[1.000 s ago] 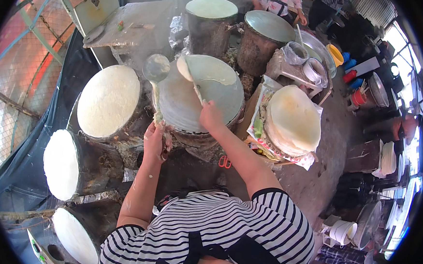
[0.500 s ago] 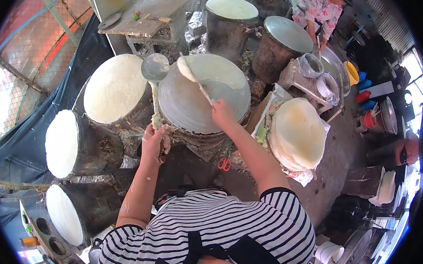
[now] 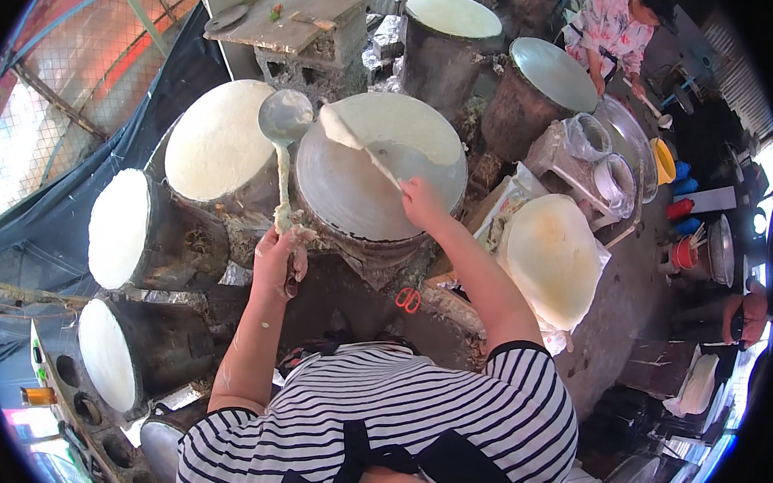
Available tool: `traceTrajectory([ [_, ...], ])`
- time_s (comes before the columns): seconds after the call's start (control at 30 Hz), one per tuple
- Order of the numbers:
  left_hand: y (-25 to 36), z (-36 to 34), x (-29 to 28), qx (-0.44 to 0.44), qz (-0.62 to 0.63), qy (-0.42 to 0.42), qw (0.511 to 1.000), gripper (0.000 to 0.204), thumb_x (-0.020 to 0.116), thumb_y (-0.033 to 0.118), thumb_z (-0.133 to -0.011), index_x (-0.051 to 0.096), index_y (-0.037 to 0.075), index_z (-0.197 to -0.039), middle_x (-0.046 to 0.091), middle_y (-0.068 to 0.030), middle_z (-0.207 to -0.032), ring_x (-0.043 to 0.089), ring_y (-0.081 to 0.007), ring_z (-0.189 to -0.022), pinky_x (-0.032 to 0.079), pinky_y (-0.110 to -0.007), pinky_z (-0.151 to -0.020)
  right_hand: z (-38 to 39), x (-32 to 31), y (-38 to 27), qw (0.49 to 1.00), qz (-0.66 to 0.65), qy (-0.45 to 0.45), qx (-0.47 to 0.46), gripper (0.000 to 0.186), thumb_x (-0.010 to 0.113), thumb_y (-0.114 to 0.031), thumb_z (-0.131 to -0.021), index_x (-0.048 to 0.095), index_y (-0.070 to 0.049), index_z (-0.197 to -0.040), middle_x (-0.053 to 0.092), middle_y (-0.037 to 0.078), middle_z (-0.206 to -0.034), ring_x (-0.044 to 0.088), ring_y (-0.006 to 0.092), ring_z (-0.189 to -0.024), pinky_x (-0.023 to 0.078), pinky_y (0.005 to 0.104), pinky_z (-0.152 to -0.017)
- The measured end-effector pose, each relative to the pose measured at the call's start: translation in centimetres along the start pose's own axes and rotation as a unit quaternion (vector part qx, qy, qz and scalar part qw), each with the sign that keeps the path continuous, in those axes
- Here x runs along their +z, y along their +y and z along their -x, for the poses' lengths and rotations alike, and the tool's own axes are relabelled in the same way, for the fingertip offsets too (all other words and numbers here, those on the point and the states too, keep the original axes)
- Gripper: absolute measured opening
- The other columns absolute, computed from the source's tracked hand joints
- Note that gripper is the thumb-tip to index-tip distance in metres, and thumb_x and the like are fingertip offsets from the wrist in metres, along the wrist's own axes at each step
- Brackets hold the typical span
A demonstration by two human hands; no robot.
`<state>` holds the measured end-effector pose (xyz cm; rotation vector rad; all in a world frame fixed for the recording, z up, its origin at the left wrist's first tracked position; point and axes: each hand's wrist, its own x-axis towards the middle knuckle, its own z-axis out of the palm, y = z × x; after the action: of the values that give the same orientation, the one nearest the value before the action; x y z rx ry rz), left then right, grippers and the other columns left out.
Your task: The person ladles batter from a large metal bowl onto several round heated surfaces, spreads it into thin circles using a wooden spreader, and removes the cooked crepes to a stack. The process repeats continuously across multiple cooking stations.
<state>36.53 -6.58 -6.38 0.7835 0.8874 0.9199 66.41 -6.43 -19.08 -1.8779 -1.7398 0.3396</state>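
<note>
My left hand (image 3: 275, 263) is closed around the batter-smeared handle of a metal ladle (image 3: 286, 118). The ladle's round bowl hangs by the far left rim of a round griddle (image 3: 341, 190) in front of me. Between the fingers of my right hand (image 3: 424, 203) is the thin handle of a spreader (image 3: 344, 131), whose batter-coated blade is over the griddle's left side. Pale batter (image 3: 411, 123) covers the far part of the griddle; the near part shows bare grey metal. To the right, large flat pale sheets (image 3: 553, 261) lie in a stack.
Several drum-shaped stoves with pale round tops, such as one at left (image 3: 220, 143), surround me. Red-handled scissors (image 3: 408, 299) lie below the griddle. At back left is a block table (image 3: 285, 18). A co-worker (image 3: 616, 34) stands at far right near a metal basin (image 3: 627, 141).
The view has shifted slightly, so the surroundings sit a little differently. Both hands keep their grips, with the spreader still over the griddle. The co-worker's hand has moved, and a handled tool shows there.
</note>
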Motion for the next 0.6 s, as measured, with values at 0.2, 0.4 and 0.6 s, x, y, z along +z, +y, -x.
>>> traceTrajectory([
  [0.2,0.2,0.9,-0.7,-0.007,-0.002,0.019,1.000,0.015,0.054,0.014,-0.088,0.050,0.001,-0.094,0.061,-0.0115,-0.079,0.042,-0.0084,-0.039,0.034,-0.022,-0.031,-0.6,-2.4,1.4,0.999,-0.034,0.008,0.037,0.025,0.047,-0.013,-0.083,0.060,-0.009,-0.104,0.053,0.019,-0.097,0.055,0.0372,-0.087,0.046,0.0459,-0.075],
  [0.4,1.0,0.6,-0.3,-0.001,0.005,0.029,1.000,0.014,0.053,0.013,-0.088,0.049,0.001,-0.093,0.060,-0.0113,-0.079,0.041,-0.0084,-0.038,0.033,-0.022,-0.031,-3.8,-2.7,2.4,0.994,0.080,-0.060,-0.047,0.027,0.046,-0.011,-0.082,0.061,-0.010,-0.105,0.051,0.020,-0.098,0.054,0.0373,-0.089,0.046,0.0443,-0.073],
  [0.6,1.6,0.4,-1.4,-0.001,-0.001,0.032,0.999,0.016,0.054,0.014,-0.089,0.050,0.000,-0.094,0.059,-0.0095,-0.078,0.039,-0.0079,-0.037,0.032,-0.021,-0.030,0.9,-5.7,3.6,0.986,-0.126,-0.104,-0.018,0.032,0.048,-0.015,-0.083,0.060,-0.014,-0.112,0.057,0.017,-0.090,0.055,0.0361,-0.087,0.045,0.0421,-0.073],
])
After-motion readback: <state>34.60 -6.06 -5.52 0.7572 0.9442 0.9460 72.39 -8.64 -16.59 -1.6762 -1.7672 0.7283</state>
